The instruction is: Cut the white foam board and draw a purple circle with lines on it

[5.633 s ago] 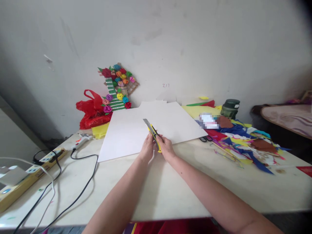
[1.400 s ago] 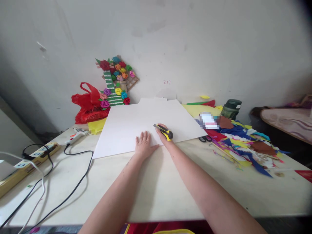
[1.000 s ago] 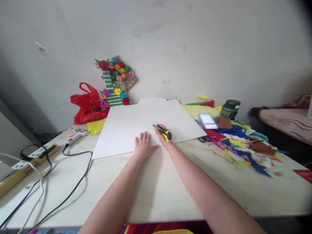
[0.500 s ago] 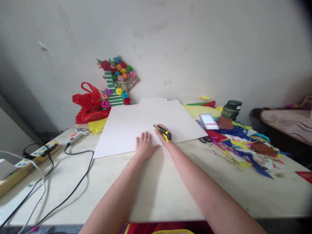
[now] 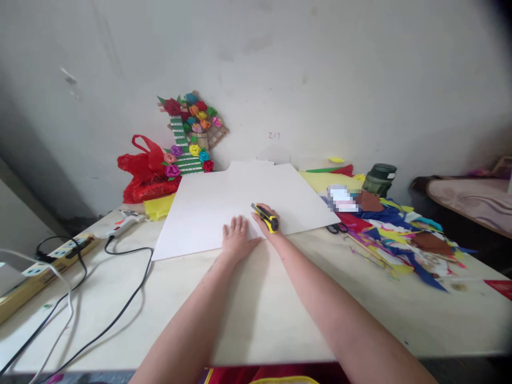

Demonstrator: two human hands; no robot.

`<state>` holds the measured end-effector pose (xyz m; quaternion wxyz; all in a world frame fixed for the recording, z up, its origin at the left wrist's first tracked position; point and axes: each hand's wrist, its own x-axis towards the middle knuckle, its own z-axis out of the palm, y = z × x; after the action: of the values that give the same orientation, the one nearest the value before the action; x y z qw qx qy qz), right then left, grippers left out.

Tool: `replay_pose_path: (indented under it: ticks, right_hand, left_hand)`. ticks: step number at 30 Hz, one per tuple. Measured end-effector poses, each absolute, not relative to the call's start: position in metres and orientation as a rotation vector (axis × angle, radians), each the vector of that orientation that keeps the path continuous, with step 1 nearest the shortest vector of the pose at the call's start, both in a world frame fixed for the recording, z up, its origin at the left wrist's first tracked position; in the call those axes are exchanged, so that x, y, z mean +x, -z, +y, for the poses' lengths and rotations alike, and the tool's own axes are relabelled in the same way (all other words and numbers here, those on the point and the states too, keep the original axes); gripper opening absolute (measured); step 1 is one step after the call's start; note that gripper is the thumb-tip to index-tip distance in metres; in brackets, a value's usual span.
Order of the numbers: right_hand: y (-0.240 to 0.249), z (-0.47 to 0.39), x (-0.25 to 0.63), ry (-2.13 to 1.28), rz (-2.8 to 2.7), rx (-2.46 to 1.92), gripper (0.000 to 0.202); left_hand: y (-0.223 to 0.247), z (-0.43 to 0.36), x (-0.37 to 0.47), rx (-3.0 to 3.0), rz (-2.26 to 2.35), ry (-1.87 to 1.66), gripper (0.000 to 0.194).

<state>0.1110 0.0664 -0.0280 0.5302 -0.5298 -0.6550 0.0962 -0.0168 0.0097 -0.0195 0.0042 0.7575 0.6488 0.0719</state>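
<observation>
A large white board (image 5: pixel 208 202) lies on the table, its far part reaching the wall. My left hand (image 5: pixel 237 239) rests flat on its near edge, fingers spread and nothing in them. Just to the right, my right hand (image 5: pixel 264 209) holds a yellow and black utility knife (image 5: pixel 267 220) above the board. The knife's tip points up and to the left, and my fingers under it are partly hidden.
On the left are a power strip (image 5: pixel 64 253), cords and a glue gun (image 5: pixel 124 226). Paper flowers (image 5: pixel 194 128) and a red bag (image 5: pixel 146 170) stand behind. At right lie scissors (image 5: pixel 338 229), colourful scraps (image 5: pixel 396 229), a blurred-out phone (image 5: pixel 343 199) and a green bottle (image 5: pixel 378 180).
The utility knife has tilted slightly in my right hand, its rear end moving a little left. My left hand stays in place on the board.
</observation>
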Motion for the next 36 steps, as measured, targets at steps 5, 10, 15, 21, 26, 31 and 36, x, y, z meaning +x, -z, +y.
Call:
replay_pose_path:
  ticks: [5,10,15,21,26,31,36]
  right_hand:
    - [0.0275,0.0648,0.1098,-0.120,-1.608,-1.288,0.036]
    - [0.0251,0.0609,0.1062,-0.035,-1.701,-1.346,0.037]
    - [0.0236,0.0587,0.1026,-0.116,-1.673,-1.353,0.035]
    - [0.0243,0.0598,0.1022,-0.214,-1.622,-1.314,0.035]
    - [0.0238,0.0588,0.1023,-0.231,-1.601,-1.307,0.035]
    - [0.0251,0.0603,0.1024,-0.216,-1.627,-1.318,0.037]
    - [0.0248,0.0615,0.1018,-0.182,-1.653,-1.335,0.036]
  left_hand:
    - [0.0217,0.0117,-0.0178,2.383,2.040,-0.241,0.087]
    - [0.0172,0.0094,-0.0166,2.369,2.031,-0.216,0.086]
    - [0.0166,0.0084,-0.0161,2.360,2.030,-0.207,0.085]
    - [0.0179,0.0085,-0.0159,2.368,2.032,-0.214,0.085]
    - [0.0162,0.0072,-0.0153,2.366,2.025,-0.192,0.084]
    - [0.0159,0.0074,-0.0152,2.361,2.029,-0.185,0.084]
    - [0.0149,0.0070,-0.0151,2.353,2.026,-0.187,0.085]
